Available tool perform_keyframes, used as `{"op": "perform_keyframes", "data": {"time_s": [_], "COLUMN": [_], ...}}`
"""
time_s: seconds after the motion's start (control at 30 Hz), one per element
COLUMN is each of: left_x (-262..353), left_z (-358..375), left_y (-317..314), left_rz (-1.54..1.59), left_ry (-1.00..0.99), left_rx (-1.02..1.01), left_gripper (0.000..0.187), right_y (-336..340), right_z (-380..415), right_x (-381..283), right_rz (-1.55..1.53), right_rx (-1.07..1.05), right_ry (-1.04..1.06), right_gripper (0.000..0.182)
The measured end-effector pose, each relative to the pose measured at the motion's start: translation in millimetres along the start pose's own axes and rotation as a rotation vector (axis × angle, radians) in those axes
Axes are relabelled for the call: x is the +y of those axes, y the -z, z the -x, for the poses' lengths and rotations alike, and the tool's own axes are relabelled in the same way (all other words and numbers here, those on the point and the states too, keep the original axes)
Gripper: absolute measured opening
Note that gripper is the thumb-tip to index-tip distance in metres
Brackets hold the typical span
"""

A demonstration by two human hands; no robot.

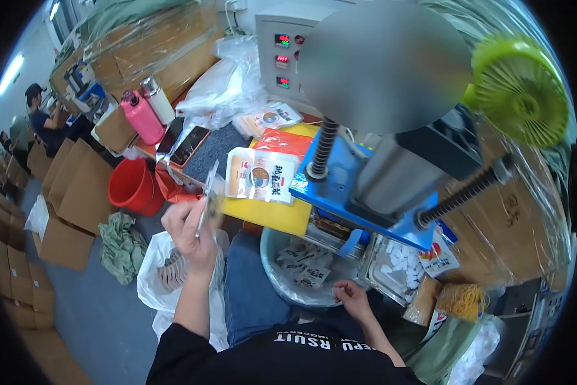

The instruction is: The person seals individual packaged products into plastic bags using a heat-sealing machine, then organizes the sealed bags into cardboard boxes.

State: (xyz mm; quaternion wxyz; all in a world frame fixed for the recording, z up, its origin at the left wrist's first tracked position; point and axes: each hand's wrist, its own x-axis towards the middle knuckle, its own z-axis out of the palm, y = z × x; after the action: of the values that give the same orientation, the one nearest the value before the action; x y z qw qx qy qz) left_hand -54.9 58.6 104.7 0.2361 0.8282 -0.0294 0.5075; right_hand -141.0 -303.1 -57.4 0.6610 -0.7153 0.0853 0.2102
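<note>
My left hand point(189, 231) is raised at the left of the work spot, its fingers closed on a printed pouch point(209, 196) that I see nearly edge-on and slightly blurred. Beyond it, a white and orange printed pouch point(261, 175) lies flat on a yellow board point(272, 217). My right hand point(351, 298) is at the near right rim of a pale green basin point(267, 263). Its fingers are curled together, and whatever they may hold is hidden. Small printed sachets point(311, 266) lie in the basin.
A blue-plated press machine point(333, 179) with springs stands ahead. Right of the basin is a metal tray point(377, 269) with small white pieces, and yellow rubber bands point(460, 301). A red bucket point(134, 187), pink bottle point(142, 119), phone point(189, 146) and green fan point(523, 93) surround the spot.
</note>
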Motion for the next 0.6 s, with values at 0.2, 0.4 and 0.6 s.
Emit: {"op": "perform_keyframes", "data": {"time_s": [0.2, 0.4, 0.6], "left_x": [-5.4, 0.1, 99.1], "left_z": [67.3, 49.1, 61.8], "left_y": [-81.8, -90.7, -35.8], "left_rz": [0.184, 0.251, 0.457], "left_ry": [-0.236, 0.121, 0.003], "left_rx": [-0.670, -0.713, -0.761], "left_gripper": [0.034, 0.012, 0.020], "right_y": [-3.6, -9.2, 12.4], "right_z": [16.9, 36.8, 44.4], "right_x": [-22.7, -60.2, -142.9], "right_rz": [0.168, -0.190, 0.400], "right_rx": [0.069, -0.029, 0.067], "right_ry": [0.269, 0.126, 0.671], "right_gripper": [0.013, 0.015, 0.019]}}
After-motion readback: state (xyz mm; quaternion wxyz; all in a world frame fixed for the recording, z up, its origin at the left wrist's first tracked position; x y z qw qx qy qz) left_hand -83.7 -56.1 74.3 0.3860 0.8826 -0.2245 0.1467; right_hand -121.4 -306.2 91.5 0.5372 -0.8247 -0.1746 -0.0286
